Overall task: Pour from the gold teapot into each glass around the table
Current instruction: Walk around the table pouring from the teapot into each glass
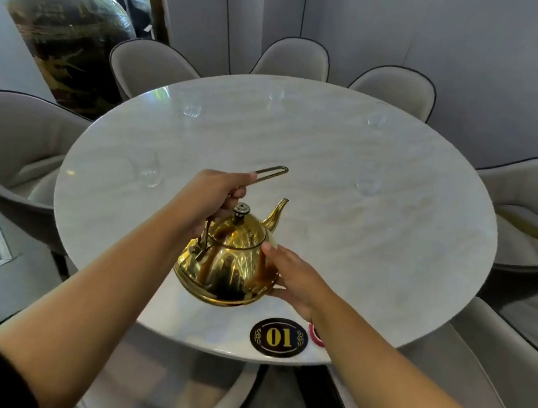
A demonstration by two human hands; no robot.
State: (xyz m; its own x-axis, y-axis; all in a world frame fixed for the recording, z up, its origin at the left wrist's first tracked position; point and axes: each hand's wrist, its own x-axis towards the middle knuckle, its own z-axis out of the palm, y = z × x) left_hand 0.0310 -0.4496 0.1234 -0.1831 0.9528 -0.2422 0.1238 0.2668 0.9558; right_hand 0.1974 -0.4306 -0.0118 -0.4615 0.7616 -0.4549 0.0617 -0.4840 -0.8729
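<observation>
The gold teapot hangs just above the near part of the round marble table, lid on, spout pointing away to the upper right. My left hand is closed around its raised wire handle. My right hand rests flat against the pot's right side, fingers spread. Several clear glasses stand around the table: one at the left, one at the far left, one at the far middle, one at the far right and one at the right. They are too faint to show any contents.
A black oval plaque reading 01 lies at the table's near edge, with a red and white object partly hidden under my right forearm. Grey padded chairs ring the table. A large dark jar stands at the back left.
</observation>
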